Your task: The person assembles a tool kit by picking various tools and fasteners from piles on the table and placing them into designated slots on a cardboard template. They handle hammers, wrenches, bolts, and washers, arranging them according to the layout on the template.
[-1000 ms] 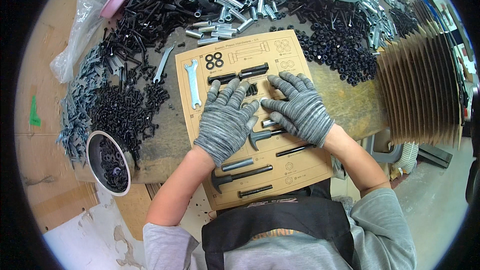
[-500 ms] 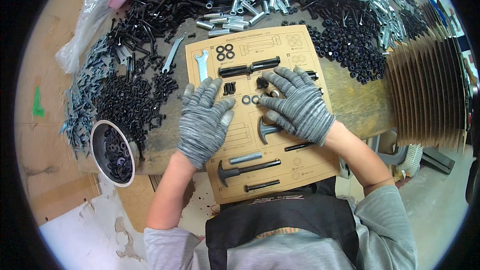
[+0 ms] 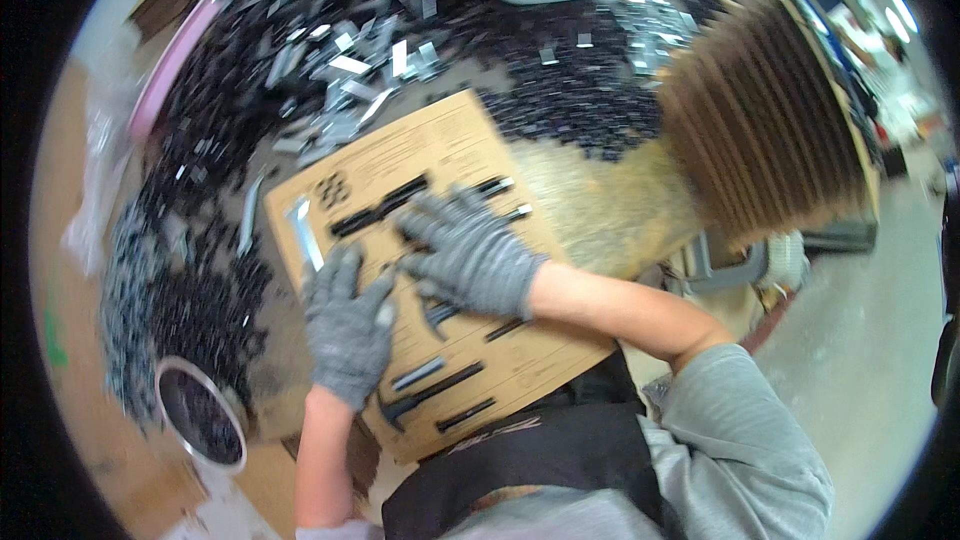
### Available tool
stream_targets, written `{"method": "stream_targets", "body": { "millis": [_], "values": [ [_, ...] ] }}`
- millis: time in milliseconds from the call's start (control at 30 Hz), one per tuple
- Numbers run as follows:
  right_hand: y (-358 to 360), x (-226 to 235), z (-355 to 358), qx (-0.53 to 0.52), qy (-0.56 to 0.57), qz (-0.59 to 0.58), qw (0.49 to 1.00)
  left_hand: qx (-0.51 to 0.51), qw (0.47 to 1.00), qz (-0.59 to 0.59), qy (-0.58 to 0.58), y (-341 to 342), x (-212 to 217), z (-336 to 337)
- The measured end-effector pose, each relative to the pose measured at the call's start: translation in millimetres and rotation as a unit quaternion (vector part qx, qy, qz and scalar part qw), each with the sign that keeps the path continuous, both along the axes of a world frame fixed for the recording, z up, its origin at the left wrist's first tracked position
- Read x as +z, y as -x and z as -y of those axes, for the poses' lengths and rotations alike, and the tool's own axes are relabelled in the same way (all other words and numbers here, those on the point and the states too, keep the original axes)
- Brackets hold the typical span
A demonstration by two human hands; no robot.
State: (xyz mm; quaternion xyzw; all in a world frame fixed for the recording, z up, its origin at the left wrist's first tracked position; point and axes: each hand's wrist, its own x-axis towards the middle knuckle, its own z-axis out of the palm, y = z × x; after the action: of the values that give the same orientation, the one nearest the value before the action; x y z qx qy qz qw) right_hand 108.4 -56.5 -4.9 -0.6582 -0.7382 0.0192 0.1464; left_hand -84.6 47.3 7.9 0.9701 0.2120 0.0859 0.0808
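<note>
Cardboard card (image 3: pixel 470 155) is lying flat under our fingers, stiff and light, probably best gripped by an edge. We are pressing both gloved hands, left hand (image 3: pixel 348 328) and right hand (image 3: pixel 470 258), spread flat, gripping nothing. Loose black screws (image 3: pixel 200 310) are lying beyond our left fingers on the tabletop (image 3: pixel 600 210).

Setting: workshop or small assembly and packing station. Evidence: workbench (image 3: pixel 600 210) covered in loose black hardware (image 3: pixel 200 310) and silver metal parts (image 3: pixel 340 80), heaped beyond gloved hands. Round tub (image 3: pixel 200 425) of black pieces just left of left hand. Cardboard card (image 3: pixel 450 150) with printed part outlines under both hands. Fanned stack of cardboard sheets (image 3: pixel 760 120) well right. Bare concrete floor (image 3: pixel 860 340) beside bench. Frame motion-blurred.
</note>
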Motion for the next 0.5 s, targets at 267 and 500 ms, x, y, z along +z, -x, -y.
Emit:
{"method": "stream_targets", "body": {
  "millis": [267, 500],
  "values": [
    [-108, 16, 109, -0.319, -0.082, -0.142, 0.933, -0.037, 0.98, 0.139, 0.134, -33, 19, 15],
    [-170, 0, 134, -0.393, -0.045, -0.111, 0.912, -0.149, 0.96, 0.082, 0.222, -191, 22, 59]
  ]
}}
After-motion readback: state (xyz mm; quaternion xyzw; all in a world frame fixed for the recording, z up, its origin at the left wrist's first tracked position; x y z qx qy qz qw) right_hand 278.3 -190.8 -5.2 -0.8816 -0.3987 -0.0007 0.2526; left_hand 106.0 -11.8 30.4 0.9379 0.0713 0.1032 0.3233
